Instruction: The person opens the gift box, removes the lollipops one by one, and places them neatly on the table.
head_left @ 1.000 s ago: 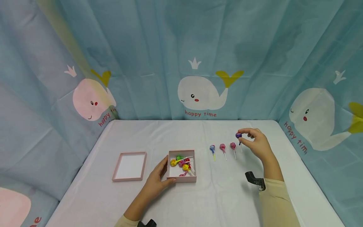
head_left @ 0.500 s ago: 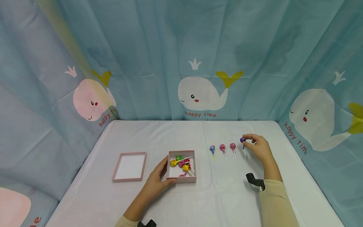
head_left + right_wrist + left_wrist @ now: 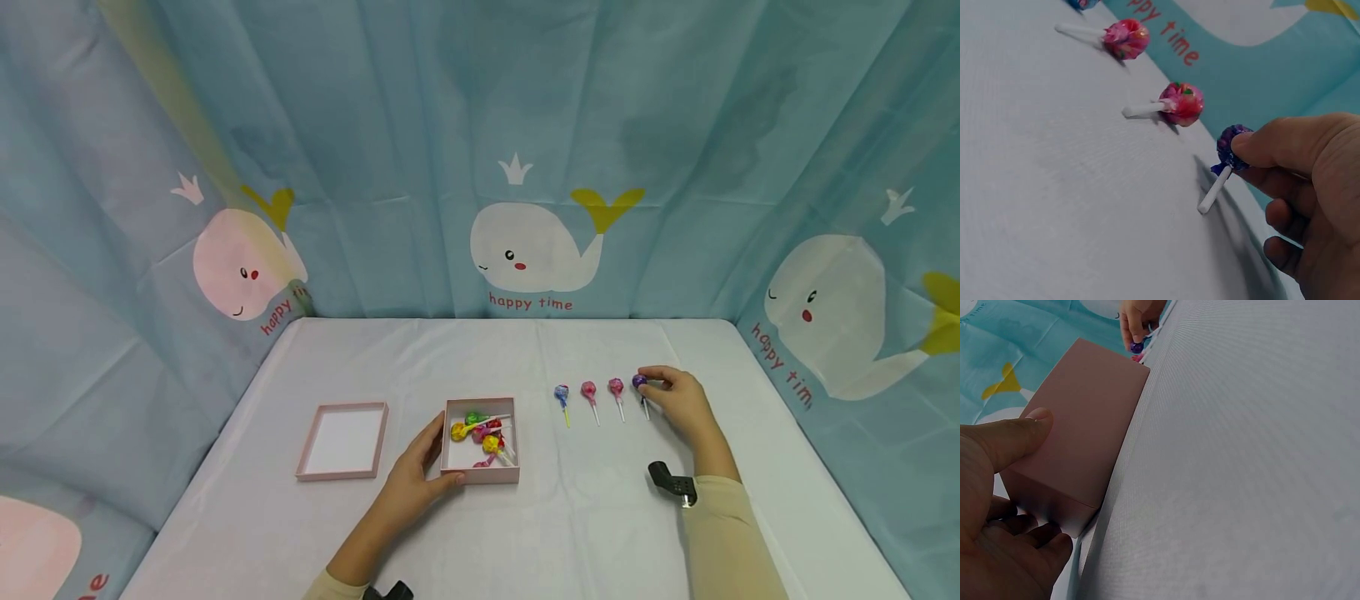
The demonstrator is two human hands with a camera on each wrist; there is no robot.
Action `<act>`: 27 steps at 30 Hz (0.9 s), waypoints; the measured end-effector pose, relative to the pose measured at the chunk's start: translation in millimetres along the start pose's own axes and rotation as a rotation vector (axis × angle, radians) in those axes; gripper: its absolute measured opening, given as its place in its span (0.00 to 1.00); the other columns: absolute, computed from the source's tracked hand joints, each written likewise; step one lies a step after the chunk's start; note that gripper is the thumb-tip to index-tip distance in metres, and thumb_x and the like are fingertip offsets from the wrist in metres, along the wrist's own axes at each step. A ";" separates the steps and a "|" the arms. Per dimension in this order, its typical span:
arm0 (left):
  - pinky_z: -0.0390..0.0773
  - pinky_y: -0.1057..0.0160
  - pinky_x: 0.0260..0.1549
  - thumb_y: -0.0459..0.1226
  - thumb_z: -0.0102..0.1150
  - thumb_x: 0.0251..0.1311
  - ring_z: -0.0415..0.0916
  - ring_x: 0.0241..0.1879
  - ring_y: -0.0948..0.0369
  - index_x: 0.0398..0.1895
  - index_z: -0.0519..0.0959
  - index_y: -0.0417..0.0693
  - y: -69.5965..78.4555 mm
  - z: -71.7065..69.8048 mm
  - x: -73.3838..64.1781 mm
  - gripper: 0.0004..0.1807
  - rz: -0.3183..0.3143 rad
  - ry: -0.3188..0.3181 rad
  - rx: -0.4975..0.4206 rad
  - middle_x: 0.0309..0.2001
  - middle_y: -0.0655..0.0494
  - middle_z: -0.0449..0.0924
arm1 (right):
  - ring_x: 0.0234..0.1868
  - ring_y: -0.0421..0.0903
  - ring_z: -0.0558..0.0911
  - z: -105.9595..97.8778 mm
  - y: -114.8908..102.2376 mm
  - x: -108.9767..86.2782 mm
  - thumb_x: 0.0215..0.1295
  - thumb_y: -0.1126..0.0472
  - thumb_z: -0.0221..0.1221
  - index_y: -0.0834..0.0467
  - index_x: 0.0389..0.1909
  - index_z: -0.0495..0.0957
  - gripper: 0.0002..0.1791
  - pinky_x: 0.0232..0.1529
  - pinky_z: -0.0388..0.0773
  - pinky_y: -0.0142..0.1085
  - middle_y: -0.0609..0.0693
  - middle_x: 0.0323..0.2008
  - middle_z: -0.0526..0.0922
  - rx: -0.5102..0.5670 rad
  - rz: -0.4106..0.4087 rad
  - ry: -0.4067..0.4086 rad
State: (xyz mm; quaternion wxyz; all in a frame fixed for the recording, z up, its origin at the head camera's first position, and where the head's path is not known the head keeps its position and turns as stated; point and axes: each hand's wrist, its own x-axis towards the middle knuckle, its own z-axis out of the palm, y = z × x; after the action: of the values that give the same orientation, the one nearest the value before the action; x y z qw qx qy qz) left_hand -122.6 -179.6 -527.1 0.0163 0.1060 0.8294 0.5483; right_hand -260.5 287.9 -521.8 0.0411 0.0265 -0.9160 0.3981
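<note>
Lying left of centre in the lower half of the head view, a shallow square lid with pink edges and a white inside [image 3: 343, 442] is noted on the white cloth [image 3: 585, 525]. To its right, a square, open-topped pink box with a white interior [image 3: 491, 476] is gripped at its lower left corner by the left hand [image 3: 411, 481]; the thumb is laid on the near wall, the fingers are set against the left wall, and the span between is filled by the box. A jumbled heap of yellow, green and pink wrapped lollipops [image 3: 491, 444] is contained in it. Right of centre, a round blue-wrapped lollipop on a yellow stick [image 3: 562, 392] is followed by a round pink-wrapped lollipop on a white stick [image 3: 588, 389] and a second pink-wrapped lollipop [image 3: 616, 386]. At the row's right end, a round purple-wrapped lollipop on a white stick [image 3: 639, 381] is pinched by its head between thumb and finger of the right hand [image 3: 681, 402]. Whether its stick is touching the cloth cannot be told.
</note>
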 end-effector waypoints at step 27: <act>0.61 0.58 0.74 0.43 0.79 0.52 0.56 0.78 0.53 0.83 0.54 0.57 -0.4 1.1 -0.8 0.57 -0.031 0.009 -0.006 0.81 0.55 0.54 | 0.47 0.56 0.76 7.1 4.6 0.1 0.72 0.56 0.62 0.59 0.63 0.79 0.22 0.48 0.76 0.46 0.63 0.56 0.82 -0.037 0.059 -0.027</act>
State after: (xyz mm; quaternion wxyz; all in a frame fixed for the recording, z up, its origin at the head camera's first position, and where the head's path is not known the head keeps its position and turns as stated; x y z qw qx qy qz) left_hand -121.8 -178.9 -528.0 0.0215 0.0908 0.8293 0.5510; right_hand -261.3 285.9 -530.0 0.0174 0.0042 -0.9241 0.3817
